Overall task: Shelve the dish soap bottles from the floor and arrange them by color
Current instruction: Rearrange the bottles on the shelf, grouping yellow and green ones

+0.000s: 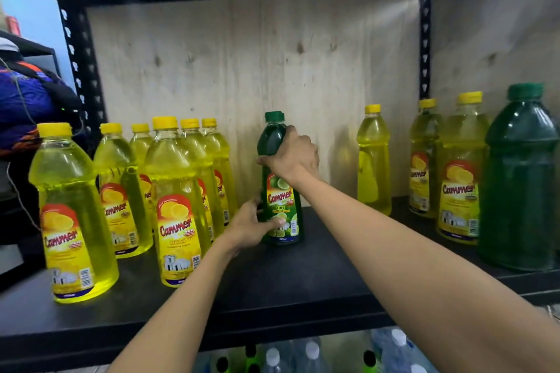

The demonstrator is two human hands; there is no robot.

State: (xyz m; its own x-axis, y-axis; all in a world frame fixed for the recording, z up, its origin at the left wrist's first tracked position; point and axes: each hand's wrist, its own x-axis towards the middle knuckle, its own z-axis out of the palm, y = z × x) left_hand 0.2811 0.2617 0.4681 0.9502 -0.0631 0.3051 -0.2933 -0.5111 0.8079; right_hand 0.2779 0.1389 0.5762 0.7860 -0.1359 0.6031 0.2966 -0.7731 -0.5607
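Note:
A green lime dish soap bottle (281, 200) stands upright on the black shelf (303, 275), mid-depth at the centre. My right hand (292, 154) grips its shoulder from the right. My left hand (250, 225) wraps its lower label from the left. Several yellow lemon bottles (178, 206) stand grouped at the left of the shelf. On the right stand three more yellow bottles (374, 160) and a large dark green bottle (519, 185) with its label out of sight.
A plywood back panel (251, 70) closes the shelf behind the bottles. Black slotted uprights (425, 45) frame it. Bottles with white and black caps (312, 354) sit on the level below. A person in a purple and orange top (27, 106) is at the far left.

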